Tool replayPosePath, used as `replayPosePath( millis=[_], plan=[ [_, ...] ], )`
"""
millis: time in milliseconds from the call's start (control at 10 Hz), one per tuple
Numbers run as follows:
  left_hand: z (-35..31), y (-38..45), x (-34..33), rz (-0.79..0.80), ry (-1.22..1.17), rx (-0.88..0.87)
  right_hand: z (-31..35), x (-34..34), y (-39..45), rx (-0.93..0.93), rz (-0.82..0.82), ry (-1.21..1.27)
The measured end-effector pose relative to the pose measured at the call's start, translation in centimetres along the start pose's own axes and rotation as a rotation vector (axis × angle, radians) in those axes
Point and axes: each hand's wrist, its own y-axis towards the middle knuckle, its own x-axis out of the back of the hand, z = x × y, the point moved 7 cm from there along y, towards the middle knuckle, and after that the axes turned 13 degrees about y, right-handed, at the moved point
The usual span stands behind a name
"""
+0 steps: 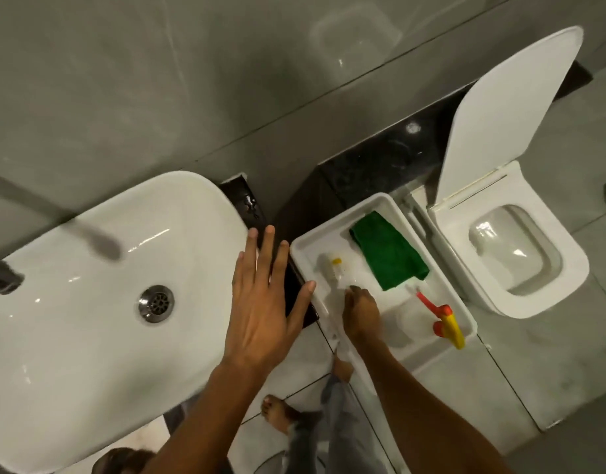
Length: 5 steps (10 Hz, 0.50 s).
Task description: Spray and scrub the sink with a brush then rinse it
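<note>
While my left hand [264, 302] hovers flat with its fingers spread wide, palm down and holding nothing, over the right edge of the white sink [99, 302], my right hand [361, 313] reaches down into the white tray [329, 234] beside it. Its fingers are curled around the handle of the brush [332, 268], which lies in the tray's left part. A green cloth [387, 251] and a spray bottle [428, 316] with a red-and-yellow trigger lie further right in the tray.
</note>
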Motion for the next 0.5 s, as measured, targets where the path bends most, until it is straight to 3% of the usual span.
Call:
replayPosePath(
  millis=[400,500],
  plan=[
    [0.1,0.1,0.3,0.013,-0.006,0.013,-0.6,0.3,0.1,0.010,-0.036,0.037],
    [-0.2,-0.1,0.7,0.030,0.055,-0.002,0.3,2.0,-1.4,0.034,-0.119,0.090]
  ],
)
